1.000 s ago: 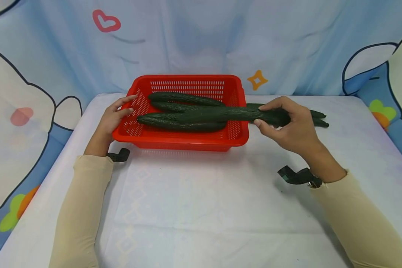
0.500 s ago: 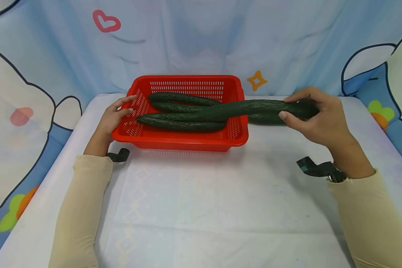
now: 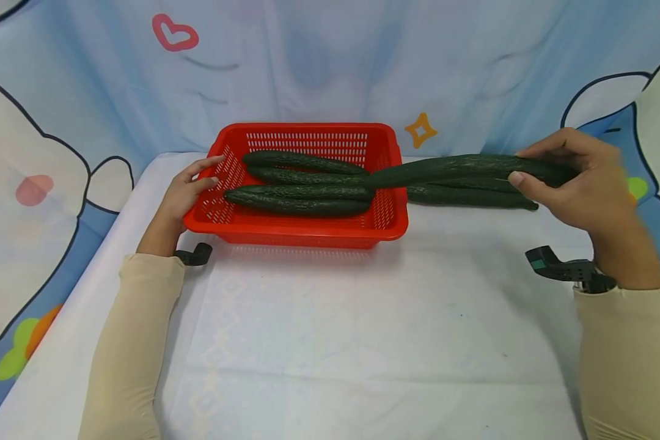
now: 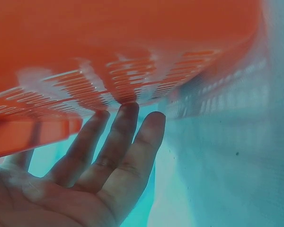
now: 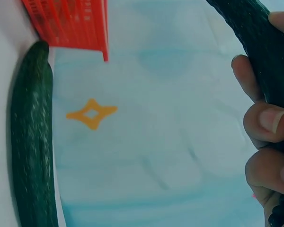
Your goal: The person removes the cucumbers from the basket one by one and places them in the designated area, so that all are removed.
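My right hand [image 3: 594, 177] grips one end of a long dark green cucumber [image 3: 451, 170], thumb in front and fingers behind. The cucumber lies nearly level, its other tip over the right rim of a red slotted plastic basket [image 3: 302, 236]. Inside the basket lie several cucumbers [image 3: 308, 206] side by side. Beneath the held one, other cucumbers [image 3: 473, 198] rest on the table to the right, partly hidden. At the basket's left end my left hand [image 3: 183, 194] holds the rim; the left wrist view has its fingers [image 4: 120, 165] against the slotted outer wall.
A white cloth covers the table [image 3: 352, 342]. Behind the basket hangs a blue printed curtain [image 3: 330, 67], close to its back rim. In the right wrist view, the basket's corner [image 5: 68, 23] stands right by the tip of a table cucumber [image 5: 33, 137].
My right hand has moved right, drawing the held cucumber with it until only its tip overlaps the basket. More of the table cucumbers shows beneath. The left hand and basket have stayed put.
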The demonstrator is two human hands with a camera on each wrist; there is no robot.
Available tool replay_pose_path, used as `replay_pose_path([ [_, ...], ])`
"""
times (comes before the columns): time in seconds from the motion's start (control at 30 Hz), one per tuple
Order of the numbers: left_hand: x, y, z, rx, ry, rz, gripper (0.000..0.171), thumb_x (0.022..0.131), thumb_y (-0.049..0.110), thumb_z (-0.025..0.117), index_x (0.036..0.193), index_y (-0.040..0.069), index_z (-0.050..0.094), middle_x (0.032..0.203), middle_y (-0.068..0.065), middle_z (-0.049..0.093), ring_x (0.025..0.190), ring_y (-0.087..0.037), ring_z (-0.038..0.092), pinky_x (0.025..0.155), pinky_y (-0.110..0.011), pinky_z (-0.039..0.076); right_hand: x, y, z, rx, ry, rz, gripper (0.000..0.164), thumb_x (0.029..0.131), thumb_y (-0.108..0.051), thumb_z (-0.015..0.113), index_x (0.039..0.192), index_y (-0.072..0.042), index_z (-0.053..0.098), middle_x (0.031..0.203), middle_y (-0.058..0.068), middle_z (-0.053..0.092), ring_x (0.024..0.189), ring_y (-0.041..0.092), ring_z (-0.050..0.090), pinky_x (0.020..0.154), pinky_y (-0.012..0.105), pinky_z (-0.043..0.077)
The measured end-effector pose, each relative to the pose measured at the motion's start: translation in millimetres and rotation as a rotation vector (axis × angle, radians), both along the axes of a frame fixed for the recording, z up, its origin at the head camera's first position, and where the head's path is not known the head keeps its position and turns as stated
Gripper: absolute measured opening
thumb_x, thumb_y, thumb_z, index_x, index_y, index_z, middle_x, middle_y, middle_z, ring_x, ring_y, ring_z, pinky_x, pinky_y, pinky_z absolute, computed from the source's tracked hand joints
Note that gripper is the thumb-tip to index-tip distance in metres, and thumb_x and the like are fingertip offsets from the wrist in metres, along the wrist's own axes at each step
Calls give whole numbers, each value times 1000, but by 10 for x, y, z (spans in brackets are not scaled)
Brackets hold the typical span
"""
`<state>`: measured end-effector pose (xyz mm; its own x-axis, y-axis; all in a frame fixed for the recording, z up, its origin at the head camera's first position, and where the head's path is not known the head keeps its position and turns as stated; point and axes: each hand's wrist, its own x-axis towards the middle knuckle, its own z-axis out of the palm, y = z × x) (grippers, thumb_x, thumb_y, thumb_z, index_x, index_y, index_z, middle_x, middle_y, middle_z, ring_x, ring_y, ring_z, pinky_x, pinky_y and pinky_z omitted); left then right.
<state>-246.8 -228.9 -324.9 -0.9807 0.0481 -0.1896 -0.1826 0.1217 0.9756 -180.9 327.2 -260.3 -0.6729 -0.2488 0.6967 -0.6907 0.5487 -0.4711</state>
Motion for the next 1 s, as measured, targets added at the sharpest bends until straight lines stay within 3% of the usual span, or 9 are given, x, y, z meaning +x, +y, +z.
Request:
replay_pose_path([
  [0.17, -7, -2, -6, -14, 1, 8, 48, 102, 19, 50, 147, 34, 45, 156, -9, 32, 133, -30, 43, 83, -26, 58, -12, 179, 11, 11, 6, -66, 28, 76, 6, 73, 98, 21, 62, 98, -29, 62, 83, -16, 60, 76, 5, 44],
  [0.27, -10, -2, -13, -26, 0, 14, 48, 101, 20, 51, 147, 35, 46, 156, -9, 32, 132, -29, 44, 81, -25, 58, -2, 274, 18, 26, -11, -125, 28, 77, 5, 74, 100, 19, 63, 99, -32, 61, 83, -18, 58, 76, 4, 42],
  [0.57, -11, -7, -22, -41, -1, 23, 49, 101, 20, 51, 147, 36, 45, 156, -9, 33, 132, -31, 45, 84, -29, 55, -41, 509, -54, 0, -39, -231, 24, 77, 4, 74, 100, 9, 69, 94, -34, 59, 77, -15, 54, 72, 5, 41],
  [0.7, -7, -3, -17, -46, -3, 22, 49, 101, 20, 51, 147, 36, 45, 156, -10, 33, 132, -31, 45, 84, -30, 55, -70, 565, -117, 26, -81, -269, 26, 77, 3, 76, 98, -13, 71, 93, -35, 57, 79, -15, 52, 72, 4, 39],
  [0.77, -8, -2, -18, -45, -1, 19, 49, 101, 20, 50, 147, 36, 44, 156, -10, 33, 132, -31, 45, 84, -30, 55, -89, 582, -148, 49, -112, -272, 30, 77, 3, 76, 98, -18, 70, 93, -35, 56, 78, -16, 52, 71, 4, 38],
  [1.0, -15, 0, -24, -35, 9, 12, 48, 102, 19, 50, 147, 35, 45, 155, -9, 33, 131, -31, 45, 83, -29, 56, -156, 559, -248, 149, -201, -255, 26, 76, 1, 77, 97, -14, 71, 90, -40, 54, 74, -13, 49, 59, 7, 34],
])
